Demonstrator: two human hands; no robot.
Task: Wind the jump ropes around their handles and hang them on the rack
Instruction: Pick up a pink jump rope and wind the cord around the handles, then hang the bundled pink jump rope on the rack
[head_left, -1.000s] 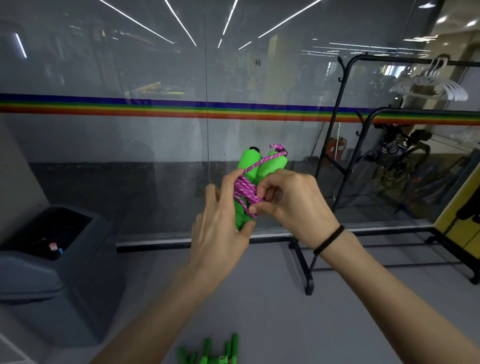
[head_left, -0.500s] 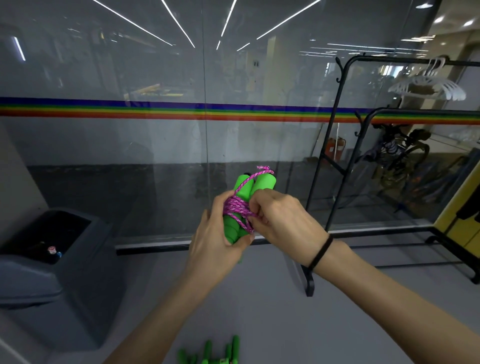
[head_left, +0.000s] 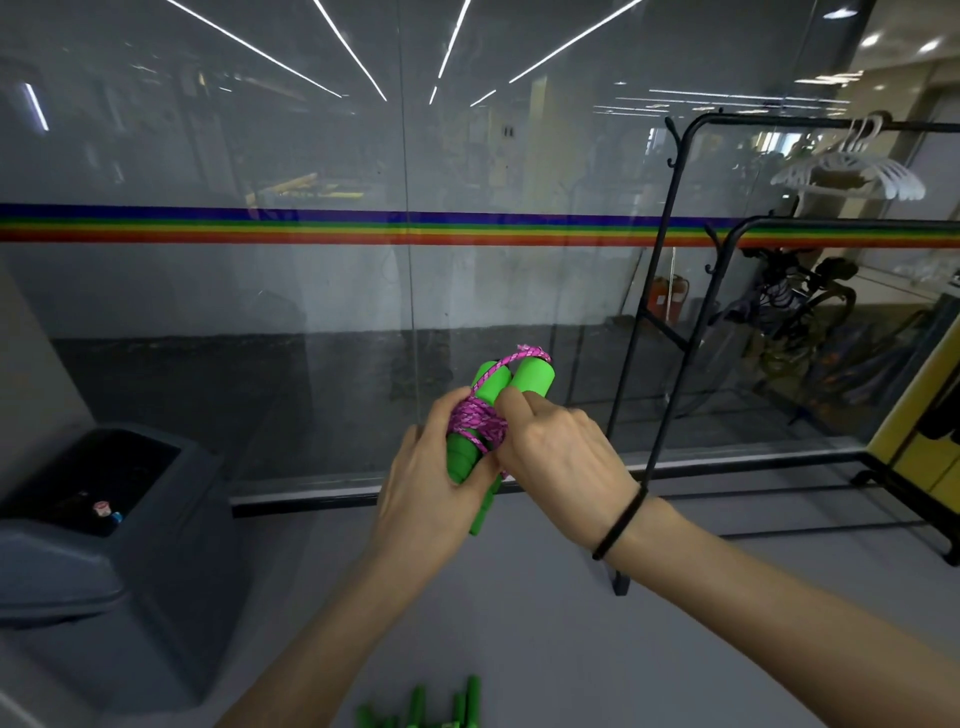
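Two green foam jump-rope handles (head_left: 519, 382) are held side by side in front of me, with pink braided rope (head_left: 478, 423) wound around their middle and a strand looping over their tops. My left hand (head_left: 431, 493) grips the lower part of the handles from the left. My right hand (head_left: 558, 457) pinches the wound rope from the right, fingers curled against the handles. A black metal rack (head_left: 670, 270) stands to the right, beyond my hands. More green handles (head_left: 431, 709) lie on the floor at the bottom edge.
A dark grey bin (head_left: 104, 545) stands at the left with a small bottle inside. A glass wall with a rainbow stripe (head_left: 363, 228) runs straight ahead. White hangers (head_left: 852, 171) hang on the rack's top bar. Yellow panel at far right.
The wound handles and both hands have dropped lower and shifted slightly right. My left hand has closed round the lower handles, and the right hand keeps pinching the rope.
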